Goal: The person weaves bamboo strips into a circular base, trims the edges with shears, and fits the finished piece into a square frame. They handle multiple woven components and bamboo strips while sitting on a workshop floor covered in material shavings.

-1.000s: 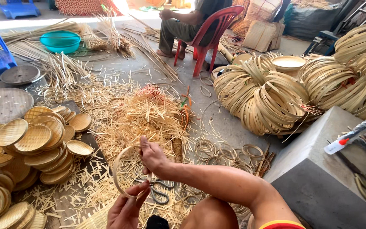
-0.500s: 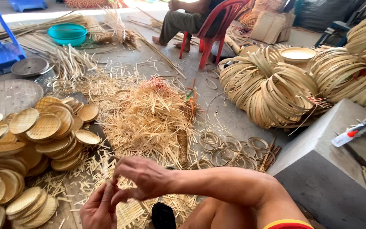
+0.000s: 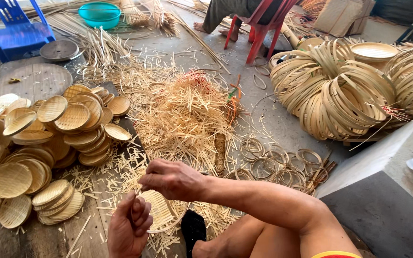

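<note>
Head view: right hand [image 3: 170, 179] and left hand [image 3: 129, 229] are gripping a small round woven bamboo tray [image 3: 161, 212] low over the floor [image 3: 259, 114], each grip clenched on its rim. Stacked woven trays [image 3: 39, 143] are lying left; bamboo trimmings [image 3: 182, 114] ahead.

Stacks of small woven trays [image 3: 48, 143] lie at left; a heap of bamboo offcuts [image 3: 182, 114] sits mid-floor; coiled bamboo hoops [image 3: 335, 91] pile at right; blue plastic chair [image 3: 17, 31] and teal basin [image 3: 100, 13] stand beyond.

A small round woven bamboo tray [image 3: 161, 212] — pale, shallow, tilted — lies low between both hands.
</note>
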